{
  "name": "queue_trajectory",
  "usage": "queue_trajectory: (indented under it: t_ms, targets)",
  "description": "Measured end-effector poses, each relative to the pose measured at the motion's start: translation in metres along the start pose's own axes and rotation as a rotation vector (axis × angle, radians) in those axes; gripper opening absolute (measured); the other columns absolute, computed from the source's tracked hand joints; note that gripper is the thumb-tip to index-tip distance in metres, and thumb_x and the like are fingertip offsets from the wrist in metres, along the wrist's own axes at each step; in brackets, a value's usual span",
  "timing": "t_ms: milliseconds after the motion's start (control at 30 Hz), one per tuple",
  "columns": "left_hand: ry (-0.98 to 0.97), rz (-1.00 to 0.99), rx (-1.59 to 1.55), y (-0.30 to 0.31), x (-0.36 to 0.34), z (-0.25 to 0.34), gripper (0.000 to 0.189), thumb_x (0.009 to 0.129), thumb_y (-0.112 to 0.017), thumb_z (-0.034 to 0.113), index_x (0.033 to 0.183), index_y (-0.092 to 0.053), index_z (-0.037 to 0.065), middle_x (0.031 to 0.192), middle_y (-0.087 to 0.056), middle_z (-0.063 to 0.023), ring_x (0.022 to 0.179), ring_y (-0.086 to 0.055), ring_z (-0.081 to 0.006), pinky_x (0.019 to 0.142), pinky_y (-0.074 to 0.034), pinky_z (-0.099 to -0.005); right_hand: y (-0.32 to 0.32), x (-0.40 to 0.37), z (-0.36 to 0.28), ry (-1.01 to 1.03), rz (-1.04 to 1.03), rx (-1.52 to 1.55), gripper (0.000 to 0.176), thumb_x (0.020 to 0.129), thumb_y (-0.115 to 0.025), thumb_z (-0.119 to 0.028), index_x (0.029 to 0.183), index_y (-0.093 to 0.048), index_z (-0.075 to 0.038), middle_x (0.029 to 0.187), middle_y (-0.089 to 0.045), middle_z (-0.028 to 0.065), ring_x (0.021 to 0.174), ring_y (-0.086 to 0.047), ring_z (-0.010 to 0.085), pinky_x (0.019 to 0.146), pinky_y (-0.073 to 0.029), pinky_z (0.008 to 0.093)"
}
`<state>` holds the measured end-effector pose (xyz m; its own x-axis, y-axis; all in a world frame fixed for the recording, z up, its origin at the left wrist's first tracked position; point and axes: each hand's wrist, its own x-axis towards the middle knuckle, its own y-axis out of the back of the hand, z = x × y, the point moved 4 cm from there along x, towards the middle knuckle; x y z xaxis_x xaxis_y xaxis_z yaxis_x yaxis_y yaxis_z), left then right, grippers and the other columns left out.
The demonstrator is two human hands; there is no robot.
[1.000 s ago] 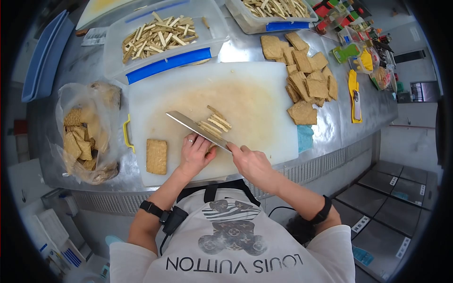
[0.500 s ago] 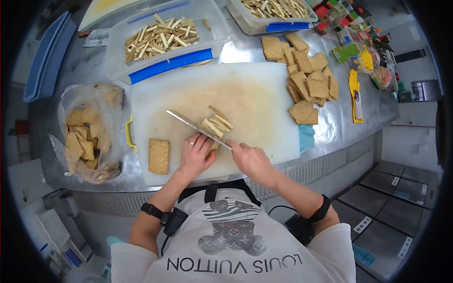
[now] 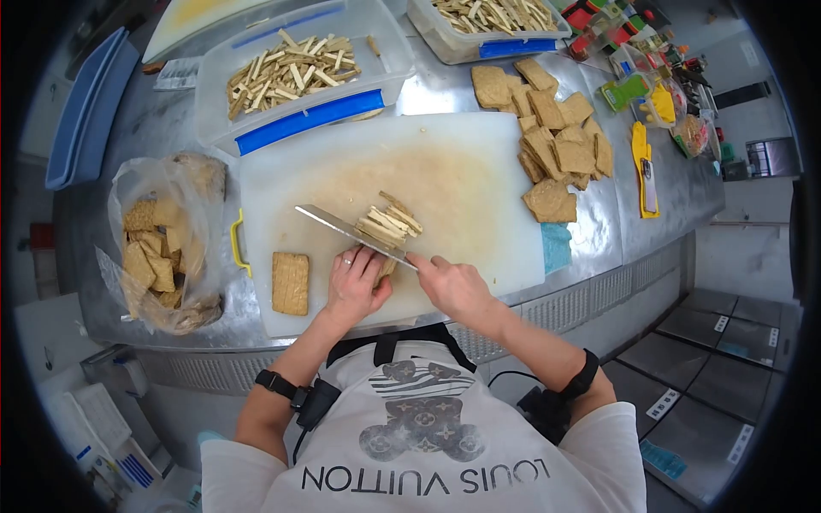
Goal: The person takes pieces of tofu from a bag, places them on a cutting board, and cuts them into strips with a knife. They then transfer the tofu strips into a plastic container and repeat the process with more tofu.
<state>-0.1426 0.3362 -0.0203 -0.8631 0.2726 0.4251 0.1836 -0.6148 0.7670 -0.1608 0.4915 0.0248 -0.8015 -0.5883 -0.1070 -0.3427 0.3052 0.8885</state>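
Observation:
My right hand (image 3: 453, 286) grips the handle of a long knife (image 3: 342, 227), whose blade points up and left across the white cutting board (image 3: 479, 171). Beside the blade my left hand (image 3: 355, 280) presses on a brown slab (image 3: 386, 268), its fingertips close to the blade and partly hiding the slab. Just beyond the knife lie several cut strips (image 3: 392, 221), pale inside. One whole brown slab (image 3: 290, 284) rests flat on the board at the lower left.
Clear tubs of strips (image 3: 308, 115) (image 3: 513, 47) stand behind the board. Stacked slabs (image 3: 569, 154) sit at its right, near a yellow-handled tool (image 3: 642, 158). A plastic bag of slabs (image 3: 154, 256) lies at the left.
The knife blade has shifted slightly left and down towards my left hand. The strips beyond the blade are a little more spread out.

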Motion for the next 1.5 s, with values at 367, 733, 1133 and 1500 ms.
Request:
queue_trajectory:
  t_ms: [367,733,1133,1500]
  targets:
    - [0.023,-0.016,-0.015,-0.005,-0.010,-0.004,0.038,0.059,-0.065,0.012,0.096,-0.059,0.002,0.100,-0.055,-0.0125,0.095,-0.050,-0.0299,0.080,-0.042,-0.0406,0.001,-0.005,-0.003,-0.046,-0.085,0.048,0.030,0.081,-0.052,-0.007,0.111,-0.048,-0.004,0.071,-0.058,0.0175,0.057,-0.060,0.0346,0.049,-0.049,0.0415]
    - [0.018,-0.010,-0.019,-0.005,-0.014,-0.004,0.036,0.061,-0.064,0.012,0.096,-0.060,0.003,0.100,-0.055,-0.0121,0.095,-0.050,-0.0307,0.080,-0.041,-0.0408,0.019,-0.018,-0.014,-0.081,-0.175,0.025,0.032,0.083,-0.053,-0.008,0.114,-0.048,-0.006,0.070,-0.059,0.0154,0.057,-0.059,0.0336,0.049,-0.049,0.0414]
    - [0.054,-0.052,0.009,-0.001,-0.016,-0.001,0.038,0.062,-0.065,0.009,0.099,-0.060,0.005,0.103,-0.055,-0.0106,0.095,-0.050,-0.0292,0.081,-0.041,-0.0403,0.029,-0.020,-0.015,-0.050,-0.150,0.056,0.032,0.083,-0.053,-0.008,0.114,-0.049,-0.006,0.069,-0.059,0.0157,0.058,-0.060,0.0330,0.050,-0.049,0.0415]
    - [0.033,-0.025,0.014,0.004,-0.017,-0.001,0.037,0.062,-0.064,0.011,0.099,-0.060,0.004,0.103,-0.054,-0.0104,0.096,-0.050,-0.0298,0.082,-0.040,-0.0402,0.025,-0.012,-0.013,-0.012,-0.074,0.082,0.033,0.082,-0.053,-0.007,0.114,-0.049,-0.004,0.067,-0.058,0.0156,0.055,-0.059,0.0338,0.049,-0.049,0.0416]
